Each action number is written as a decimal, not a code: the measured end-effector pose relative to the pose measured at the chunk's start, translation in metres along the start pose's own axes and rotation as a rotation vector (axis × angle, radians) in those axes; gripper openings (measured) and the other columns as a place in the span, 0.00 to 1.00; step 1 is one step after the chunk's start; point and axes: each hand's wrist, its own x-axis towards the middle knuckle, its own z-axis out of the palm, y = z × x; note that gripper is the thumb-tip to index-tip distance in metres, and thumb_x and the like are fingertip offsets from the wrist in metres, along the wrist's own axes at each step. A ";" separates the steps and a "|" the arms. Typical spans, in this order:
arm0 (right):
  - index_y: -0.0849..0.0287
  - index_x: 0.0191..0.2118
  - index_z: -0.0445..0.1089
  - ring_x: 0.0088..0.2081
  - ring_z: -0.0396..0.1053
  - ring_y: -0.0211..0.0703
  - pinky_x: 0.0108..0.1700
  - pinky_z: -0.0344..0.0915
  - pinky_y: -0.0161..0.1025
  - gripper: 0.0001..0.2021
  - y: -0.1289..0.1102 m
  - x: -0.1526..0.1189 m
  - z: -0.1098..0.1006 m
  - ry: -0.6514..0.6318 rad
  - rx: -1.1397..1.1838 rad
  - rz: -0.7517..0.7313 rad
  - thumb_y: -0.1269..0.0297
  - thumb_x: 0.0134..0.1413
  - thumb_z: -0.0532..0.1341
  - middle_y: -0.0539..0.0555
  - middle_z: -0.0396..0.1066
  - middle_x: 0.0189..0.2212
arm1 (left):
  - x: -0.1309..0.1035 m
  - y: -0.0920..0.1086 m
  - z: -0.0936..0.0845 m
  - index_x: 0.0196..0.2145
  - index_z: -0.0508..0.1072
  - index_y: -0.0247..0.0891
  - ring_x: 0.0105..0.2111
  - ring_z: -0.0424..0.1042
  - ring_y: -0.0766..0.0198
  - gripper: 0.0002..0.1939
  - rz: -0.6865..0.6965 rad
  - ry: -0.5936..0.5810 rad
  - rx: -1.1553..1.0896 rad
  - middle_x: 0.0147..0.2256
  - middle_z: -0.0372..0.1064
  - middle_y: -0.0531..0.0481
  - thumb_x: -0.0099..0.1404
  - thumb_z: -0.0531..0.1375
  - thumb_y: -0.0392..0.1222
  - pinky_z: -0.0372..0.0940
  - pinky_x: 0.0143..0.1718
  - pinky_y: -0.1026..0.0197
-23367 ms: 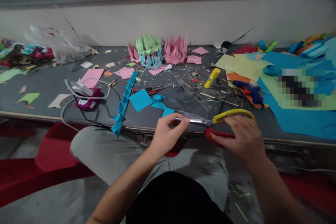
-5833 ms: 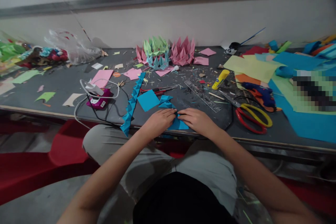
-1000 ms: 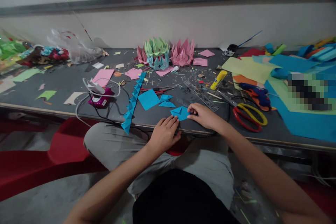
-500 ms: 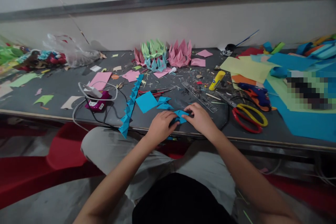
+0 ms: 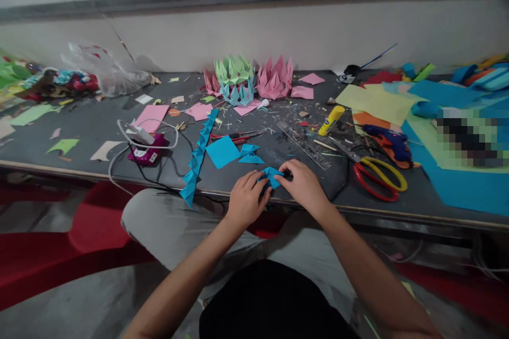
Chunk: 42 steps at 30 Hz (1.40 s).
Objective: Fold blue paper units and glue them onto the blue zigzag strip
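A small piece of folded blue paper lies at the table's front edge between my two hands. My left hand grips its left side, with the fingers bent over it. On the right side, my right hand pinches it between thumb and fingers. Just beyond are a folded blue paper piece with pointed ends and a flat blue square of paper. Further left runs a zigzag strip of joined blue folds, its near end reaching over the table edge.
Scissors, a glue gun, a yellow glue stick and a clear ruler lie to the right. A purple power adapter with cables sits left. Folded paper crowns stand at the back among paper scraps.
The folded blue paper has turned slightly between my hands, and more of its upper edge shows. My fingers have shifted a little on it. The view has moved slightly.
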 end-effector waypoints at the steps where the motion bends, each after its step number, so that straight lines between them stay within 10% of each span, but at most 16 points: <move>1: 0.57 0.30 0.65 0.34 0.66 0.43 0.36 0.60 0.37 0.02 -0.002 0.000 0.000 -0.001 -0.003 0.010 0.66 0.51 0.59 0.51 0.68 0.30 | 0.001 0.001 -0.001 0.40 0.70 0.36 0.46 0.65 0.56 0.10 -0.008 -0.003 -0.004 0.43 0.70 0.45 0.64 0.53 0.41 0.63 0.46 0.54; 13: 0.56 0.39 0.70 0.40 0.66 0.46 0.43 0.61 0.42 0.09 -0.007 -0.003 0.009 0.033 -0.070 -0.226 0.67 0.57 0.53 0.56 0.70 0.37 | 0.014 0.017 -0.007 0.41 0.71 0.35 0.41 0.65 0.55 0.11 -0.242 -0.104 0.029 0.42 0.68 0.44 0.60 0.56 0.39 0.63 0.41 0.53; 42: 0.55 0.39 0.73 0.42 0.67 0.44 0.46 0.65 0.45 0.12 0.007 0.003 0.009 -0.087 0.118 -0.365 0.72 0.55 0.54 0.54 0.72 0.40 | 0.020 0.008 -0.010 0.48 0.66 0.36 0.44 0.62 0.52 0.22 -0.254 -0.211 0.107 0.45 0.65 0.45 0.57 0.57 0.48 0.59 0.41 0.52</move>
